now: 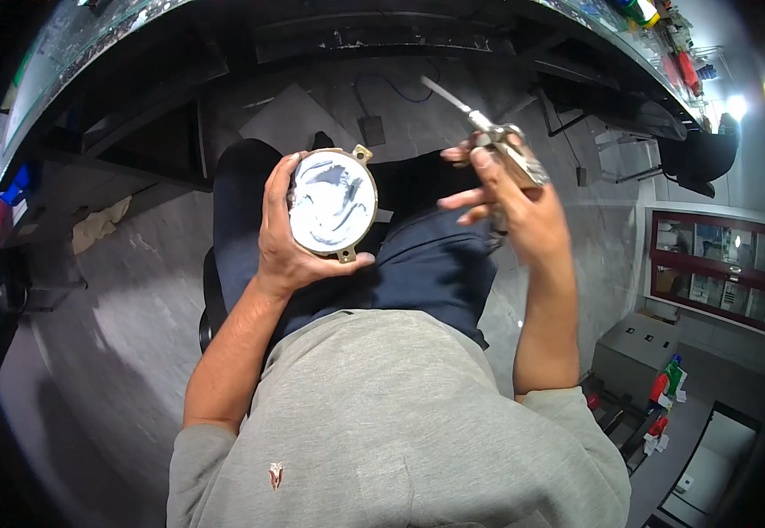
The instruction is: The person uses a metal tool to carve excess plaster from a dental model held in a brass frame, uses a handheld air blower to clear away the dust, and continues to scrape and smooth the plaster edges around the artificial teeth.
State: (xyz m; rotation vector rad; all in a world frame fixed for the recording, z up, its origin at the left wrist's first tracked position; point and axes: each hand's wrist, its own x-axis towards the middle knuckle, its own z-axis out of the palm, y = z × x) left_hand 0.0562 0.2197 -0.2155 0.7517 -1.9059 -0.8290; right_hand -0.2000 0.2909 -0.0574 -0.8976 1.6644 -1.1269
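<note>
My left hand (pixel 282 231) is wrapped round the side of a round metal flask (pixel 370 220), its thumb along the lower edge. Brass-coloured lugs stick out at the flask's top and bottom. White, plaster-like material (pixel 334 231) fills it, with bluish-grey smears and a dark hollow near the top. To the right, apart from the flask, my right hand (pixel 519 207) holds a metal gun-shaped tool (pixel 513 157) against the palm. Its thin pale nozzle points up and left. Some fingers are stretched out below the tool, and blur hides its finer details.
A dark bench with a glass-like top (pixel 92 66) curves across the far side. Below it, a black pedal-like box (pixel 371 130) with a cable lies on the grey floor. A black chair (pixel 699 158) and a dark-red-framed cabinet (pixel 715 271) stand at right. My dark-trousered legs are beneath both hands.
</note>
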